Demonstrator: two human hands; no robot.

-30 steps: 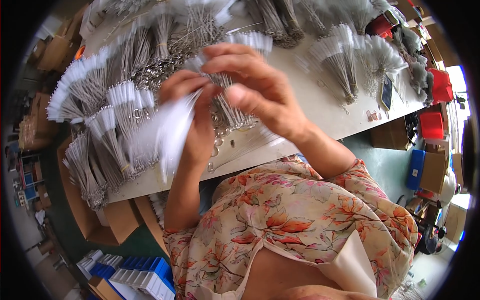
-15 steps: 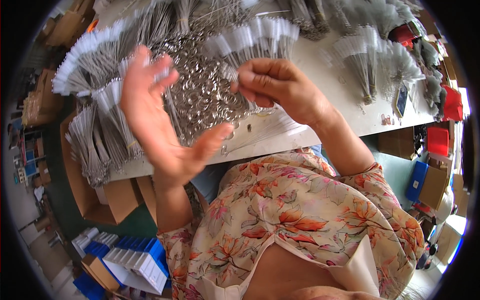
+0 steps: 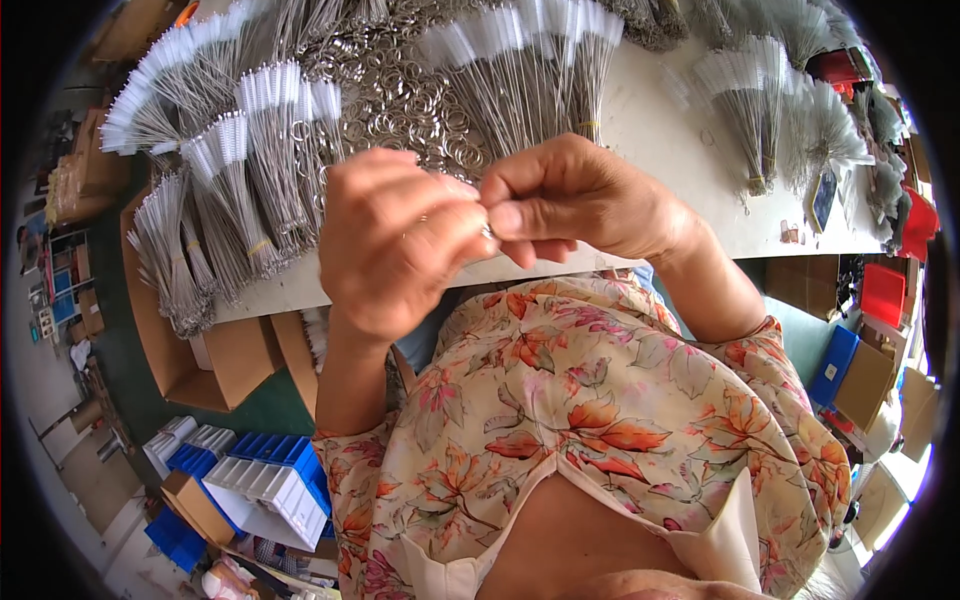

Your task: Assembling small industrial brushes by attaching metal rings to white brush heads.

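My left hand (image 3: 400, 240) is closed, its fingers curled in against the fingertips of my right hand (image 3: 595, 205). A small shiny metal piece (image 3: 488, 231), perhaps a ring, shows between the pinching fingertips of my right hand. Whatever my left fingers grip is hidden behind them. Both hands are held over the table's near edge. Just beyond them spreads a heap of loose metal rings (image 3: 395, 100). Thin wire brushes with white bristles stand in bundles left of the heap (image 3: 275, 150) and right of it (image 3: 530, 80).
More brush bundles (image 3: 750, 110) lie on the white table (image 3: 665, 150) at the right, near a dark phone-like object (image 3: 824, 196). Below the table's left end is an open cardboard box (image 3: 215, 370). Blue and white plastic bins (image 3: 265, 490) stand at the lower left.
My left hand was open with spread fingers; it has closed and come over to the fingertips of my right hand. My right hand has drawn slightly nearer to my body, still pinching.
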